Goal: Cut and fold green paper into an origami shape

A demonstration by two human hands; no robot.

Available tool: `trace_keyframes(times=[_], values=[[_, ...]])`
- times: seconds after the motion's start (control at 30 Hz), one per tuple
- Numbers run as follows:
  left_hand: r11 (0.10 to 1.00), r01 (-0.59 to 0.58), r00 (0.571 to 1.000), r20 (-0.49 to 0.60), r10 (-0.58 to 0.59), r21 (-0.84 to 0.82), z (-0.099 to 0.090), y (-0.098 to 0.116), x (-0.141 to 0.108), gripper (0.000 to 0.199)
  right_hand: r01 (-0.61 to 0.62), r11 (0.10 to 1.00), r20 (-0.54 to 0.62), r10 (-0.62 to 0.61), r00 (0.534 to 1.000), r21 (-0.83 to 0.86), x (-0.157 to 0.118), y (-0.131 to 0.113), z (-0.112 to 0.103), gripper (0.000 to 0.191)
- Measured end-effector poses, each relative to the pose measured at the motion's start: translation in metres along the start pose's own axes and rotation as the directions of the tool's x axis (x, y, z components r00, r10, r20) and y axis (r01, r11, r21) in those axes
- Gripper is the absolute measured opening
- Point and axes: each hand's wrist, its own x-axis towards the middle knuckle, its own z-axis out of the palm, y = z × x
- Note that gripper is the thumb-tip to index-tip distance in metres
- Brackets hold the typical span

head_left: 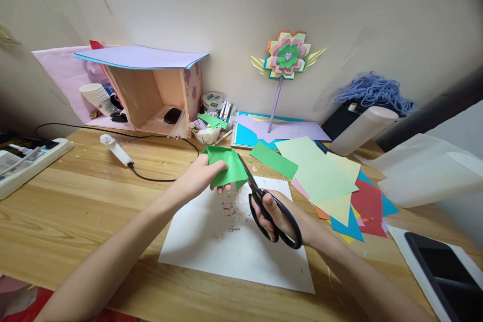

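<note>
My left hand (207,172) grips a folded piece of green paper (225,165), thumb on top and fingers underneath. Black scissors (253,184) are in my right hand (272,211), with fingers through the handle loops. The scissor blades point up and left and meet the right edge of the green paper. Both hands are above a white sheet (241,256) that has reddish and dark marks on it.
Coloured paper (320,173) lies to the right, near a phone (445,271). Behind are a cardboard box (151,95), a bowl (207,135) and a paper flower (288,56). A glue gun (116,151) and power strip (37,165) lie left.
</note>
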Motion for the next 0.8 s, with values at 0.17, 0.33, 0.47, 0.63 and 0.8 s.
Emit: trace_keyframes(times=[0.17, 0.33, 0.47, 0.63, 0.8], values=[[1.000, 0.014, 1.000, -0.001, -0.014, 0.010, 0.0023, -0.0010, -0.0004, 0.024, 0.004, 1.000, -0.004, -0.004, 1.000, -0.012, 0.0013, 0.0017, 0.0005, 0.063], [1.000, 0.013, 1.000, -0.004, -0.013, 0.028, 0.0019, -0.0002, -0.0001, 0.024, -0.027, 0.999, -0.029, 0.026, 0.999, -0.018, 0.0021, 0.0027, 0.0010, 0.064], [1.000, -0.008, 1.000, 0.005, 0.008, 0.006, 0.0010, -0.0004, 0.0002, 0.023, -0.054, 0.998, -0.048, 0.055, 0.997, 0.011, 0.0030, 0.0043, 0.0014, 0.064], [1.000, -0.007, 1.000, 0.007, 0.008, -0.010, 0.0008, -0.0007, -0.0005, 0.023, -0.027, 0.999, -0.060, 0.029, 0.998, 0.035, 0.0026, 0.0077, 0.0015, 0.061], [1.000, 0.008, 1.000, -0.009, -0.008, 0.003, 0.0003, 0.0002, -0.0008, 0.022, -0.018, 1.000, -0.076, 0.020, 0.997, 0.018, 0.0016, 0.0046, 0.0019, 0.061]])
